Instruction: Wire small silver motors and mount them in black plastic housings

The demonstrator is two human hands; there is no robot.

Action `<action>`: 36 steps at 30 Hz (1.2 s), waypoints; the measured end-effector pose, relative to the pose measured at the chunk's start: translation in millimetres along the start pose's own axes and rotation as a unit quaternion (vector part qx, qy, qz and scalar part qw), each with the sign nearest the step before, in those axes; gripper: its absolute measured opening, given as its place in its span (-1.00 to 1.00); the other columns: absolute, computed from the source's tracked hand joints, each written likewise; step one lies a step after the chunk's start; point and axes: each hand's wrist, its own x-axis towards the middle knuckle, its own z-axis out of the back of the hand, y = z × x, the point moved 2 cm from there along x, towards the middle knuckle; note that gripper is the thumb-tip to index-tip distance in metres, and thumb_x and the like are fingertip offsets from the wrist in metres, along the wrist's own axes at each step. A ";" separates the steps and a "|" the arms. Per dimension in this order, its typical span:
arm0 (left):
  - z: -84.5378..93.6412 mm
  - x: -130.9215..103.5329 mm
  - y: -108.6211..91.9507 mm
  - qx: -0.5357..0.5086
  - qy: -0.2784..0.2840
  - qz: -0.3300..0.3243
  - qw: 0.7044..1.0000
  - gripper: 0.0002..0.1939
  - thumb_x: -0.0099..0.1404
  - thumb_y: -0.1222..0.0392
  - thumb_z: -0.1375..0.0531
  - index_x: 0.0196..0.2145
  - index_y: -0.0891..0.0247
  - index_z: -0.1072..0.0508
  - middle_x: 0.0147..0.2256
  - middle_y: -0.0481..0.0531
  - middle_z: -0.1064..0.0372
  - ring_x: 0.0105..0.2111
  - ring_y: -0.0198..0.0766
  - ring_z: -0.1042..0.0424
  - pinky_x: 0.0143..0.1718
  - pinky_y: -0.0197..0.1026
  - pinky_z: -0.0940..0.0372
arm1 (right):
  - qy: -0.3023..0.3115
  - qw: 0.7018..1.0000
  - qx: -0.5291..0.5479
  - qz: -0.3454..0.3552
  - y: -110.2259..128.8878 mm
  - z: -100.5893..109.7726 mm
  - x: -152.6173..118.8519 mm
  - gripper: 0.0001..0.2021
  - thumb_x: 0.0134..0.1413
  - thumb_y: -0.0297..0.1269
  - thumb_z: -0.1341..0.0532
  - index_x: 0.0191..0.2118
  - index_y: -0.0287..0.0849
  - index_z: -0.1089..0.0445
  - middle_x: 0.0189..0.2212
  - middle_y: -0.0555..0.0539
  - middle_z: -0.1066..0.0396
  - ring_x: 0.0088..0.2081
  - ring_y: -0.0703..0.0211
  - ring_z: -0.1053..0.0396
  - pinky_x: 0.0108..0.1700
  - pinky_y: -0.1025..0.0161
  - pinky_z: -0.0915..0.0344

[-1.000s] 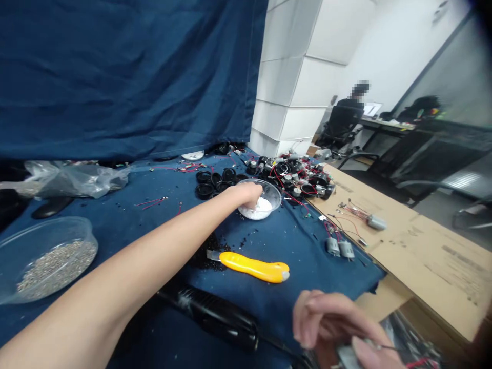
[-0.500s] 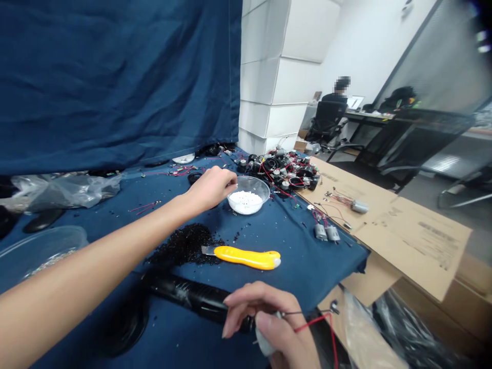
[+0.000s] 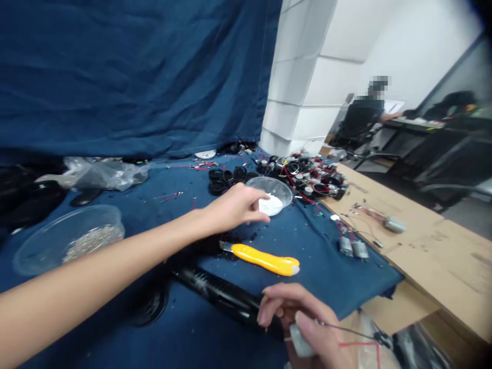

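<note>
My left hand (image 3: 242, 207) reaches across the blue-covered table, its thumb and forefinger apart at the near left side of a clear plastic bowl (image 3: 286, 192) of small white pieces. Nothing shows between those fingers. In the lower right, my right hand (image 3: 307, 323) is closed around a small silver motor (image 3: 302, 342) with red and black wires trailing off to the right. Between the hands lies a yellow-handled utility knife (image 3: 265, 259), blade pointing left. A shiny black tube-like object (image 3: 219, 294) stretches along the cloth to the fingers of my right hand.
A larger clear bowl (image 3: 111, 218) of small metal pieces stands at left. Black rings (image 3: 219, 182) and heaped wired motors (image 3: 307, 171) lie behind the white-filled bowl. More motors (image 3: 351, 248) rest near cardboard (image 3: 415, 225) at right. A person (image 3: 365, 110) sits at a far desk.
My left hand has shifted from the bowl's left rim toward its near side, and its thumb and forefinger have parted. My right hand still grips the motor. The view has swung left.
</note>
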 end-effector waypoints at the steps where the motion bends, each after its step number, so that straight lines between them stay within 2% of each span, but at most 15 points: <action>1: 1.6 -32.0 -6.4 -0.018 0.002 0.001 1.000 -0.61 0.21 0.14 -0.37 -0.05 0.37 -0.50 -0.53 -0.10 -0.44 -0.55 -0.40 -0.40 -0.44 -0.38 -0.29 | 0.007 1.000 0.005 -0.003 -1.9 -0.9 0.4 -0.72 0.23 -0.14 -0.18 -0.08 -0.13 -0.54 -0.34 -0.11 -0.51 -0.28 0.25 -0.45 -0.18 0.40 -0.35; 3: 0.5 -97.7 -18.9 -0.053 -0.013 0.009 0.998 -0.59 0.20 0.11 -0.37 -0.04 0.33 -0.47 -0.57 -0.17 -0.37 -0.62 -0.46 -0.31 -0.54 -0.43 -0.21 | 0.015 1.000 0.002 -0.003 -7.1 -7.1 -0.2 -0.73 0.24 -0.17 -0.16 -0.07 -0.11 -0.54 -0.29 -0.11 -0.51 -0.23 0.24 -0.45 -0.14 0.40 -0.37; 5: -4.5 -156.0 -31.1 -0.100 -0.080 0.006 0.992 -0.58 0.30 0.09 -0.29 0.07 0.26 -0.39 -0.56 -0.21 -0.32 -0.64 -0.49 -0.25 -0.57 -0.47 -0.18 | 0.018 1.000 -0.011 -0.002 -12.6 -19.5 -2.4 -0.73 0.25 -0.18 -0.15 -0.06 -0.09 -0.53 -0.24 -0.11 -0.50 -0.18 0.23 -0.45 -0.10 0.40 -0.37; 6: -8.9 -179.5 -36.6 -0.101 -0.096 0.017 0.990 -0.56 0.33 0.07 -0.25 0.12 0.20 -0.34 -0.54 -0.21 -0.32 -0.64 -0.49 -0.25 -0.56 -0.48 -0.19 | 0.019 1.000 -0.015 -0.008 -15.3 -27.5 -3.8 -0.73 0.25 -0.18 -0.14 -0.06 -0.08 -0.53 -0.23 -0.10 -0.50 -0.16 0.22 -0.45 -0.08 0.39 -0.37; 8: -17.7 -213.1 -46.1 -0.102 -0.106 0.036 0.988 -0.54 0.39 0.06 -0.19 0.19 0.13 -0.25 -0.51 -0.21 -0.36 -0.63 -0.49 -0.28 -0.55 -0.48 -0.20 | 0.026 0.999 -0.015 -0.023 -20.7 -45.1 -6.2 -0.73 0.25 -0.17 -0.14 -0.08 -0.10 -0.53 -0.23 -0.10 -0.49 -0.15 0.20 -0.44 -0.06 0.37 -0.37; 10: -23.3 -231.5 -51.6 -0.101 -0.104 0.044 0.989 -0.56 0.42 0.07 -0.15 0.21 0.11 -0.20 -0.49 -0.20 -0.42 -0.60 -0.47 -0.34 -0.51 -0.47 -0.23 | 0.032 0.999 -0.012 -0.033 -26.4 -60.9 -7.6 -0.73 0.25 -0.18 -0.12 -0.09 -0.11 -0.53 -0.24 -0.10 -0.48 -0.15 0.20 -0.44 -0.05 0.35 -0.37; 14: -25.4 -246.8 -45.8 -0.099 -0.112 0.049 0.988 -0.61 0.47 0.09 -0.09 0.20 0.13 -0.18 -0.44 -0.16 -0.52 -0.52 -0.43 -0.47 -0.44 -0.44 -0.27 | 0.071 0.996 -0.046 -0.012 -39.9 -77.7 -8.0 -0.71 0.28 -0.20 -0.09 -0.05 -0.11 -0.51 -0.22 -0.10 -0.48 -0.14 0.19 -0.44 -0.07 0.33 -0.37; 16: -25.3 -251.1 -38.0 -0.103 -0.122 0.076 0.984 -0.64 0.47 0.07 -0.07 0.16 0.16 -0.24 -0.50 -0.18 -0.49 -0.58 -0.43 -0.44 -0.49 -0.43 -0.25 | 0.064 0.995 -0.075 -0.014 -47.7 -78.6 -7.6 -0.72 0.29 -0.22 -0.08 -0.06 -0.11 -0.50 -0.25 -0.08 -0.46 -0.19 0.23 -0.42 -0.10 0.35 -0.35; 18: -24.8 -253.0 -31.7 -0.104 -0.120 0.112 0.981 -0.74 0.48 0.08 -0.05 0.03 0.19 -0.37 -0.59 -0.20 -0.40 -0.65 -0.43 -0.36 -0.54 -0.40 -0.20 | 0.060 0.991 -0.110 -0.038 -54.2 -77.4 -6.4 -0.73 0.31 -0.23 -0.07 -0.07 -0.11 -0.49 -0.30 -0.05 -0.44 -0.25 0.26 -0.39 -0.14 0.36 -0.31; 20: -23.7 -252.1 -28.4 -0.114 -0.102 0.152 0.976 -0.78 0.48 0.13 -0.04 -0.13 0.19 -0.46 -0.58 -0.17 -0.39 -0.63 -0.43 -0.34 -0.53 -0.37 -0.18 | 0.095 0.981 -0.163 -0.044 -56.4 -75.7 -3.2 -0.72 0.33 -0.21 -0.05 -0.05 -0.09 -0.48 -0.32 -0.03 -0.43 -0.24 0.26 -0.37 -0.10 0.34 -0.27; 22: -22.2 -249.4 -27.0 -0.146 -0.084 0.189 0.967 -0.77 0.48 0.18 -0.02 -0.19 0.18 -0.49 -0.48 -0.13 -0.45 -0.55 -0.41 -0.38 -0.46 -0.36 -0.20 | 0.159 0.958 -0.236 -0.023 -53.8 -72.9 2.4 -0.73 0.34 -0.21 -0.05 0.00 -0.04 -0.45 -0.26 -0.01 -0.44 -0.16 0.24 -0.38 -0.01 0.32 -0.23; 26: -24.0 -247.4 -22.7 -0.248 -0.042 0.289 0.923 -0.77 0.45 0.14 -0.05 -0.13 0.12 -0.51 -0.35 -0.14 -0.50 -0.44 -0.37 -0.41 -0.38 -0.33 -0.22 | 0.266 0.899 -0.348 0.001 -42.9 -61.8 18.8 -0.69 0.35 -0.25 -0.05 0.13 0.06 -0.34 -0.07 0.04 -0.40 0.00 0.26 -0.35 0.12 0.33 -0.19; 29: -25.6 -251.9 -19.1 -0.307 -0.040 0.358 0.881 -0.75 0.42 0.06 -0.09 -0.07 0.08 -0.51 -0.31 -0.12 -0.51 -0.40 -0.32 -0.41 -0.40 -0.31 -0.23 | 0.308 0.873 -0.378 0.028 -37.2 -55.4 30.5 -0.65 0.33 -0.29 -0.06 0.18 0.03 -0.29 -0.02 0.01 -0.37 0.06 0.23 -0.32 0.14 0.29 -0.21; 32: -22.8 -256.6 -18.3 -0.363 -0.055 0.383 0.847 -0.73 0.39 0.07 -0.11 -0.04 0.09 -0.51 -0.29 -0.08 -0.48 -0.34 -0.29 -0.42 -0.34 -0.29 -0.28 | 0.290 0.875 -0.385 0.051 -36.1 -52.7 38.2 -0.66 0.33 -0.30 -0.04 0.16 0.01 -0.31 -0.04 -0.03 -0.37 0.05 0.18 -0.32 0.14 0.23 -0.23; 36: -19.4 -259.9 -20.4 -0.432 -0.064 0.366 0.822 -0.68 0.36 0.26 -0.05 -0.03 0.08 -0.51 -0.28 -0.08 -0.48 -0.31 -0.34 -0.40 -0.29 -0.33 -0.31 | 0.273 0.890 -0.362 0.050 -37.1 -54.7 38.8 -0.66 0.33 -0.31 -0.04 0.14 -0.02 -0.33 -0.04 -0.06 -0.37 -0.02 0.17 -0.35 0.05 0.22 -0.28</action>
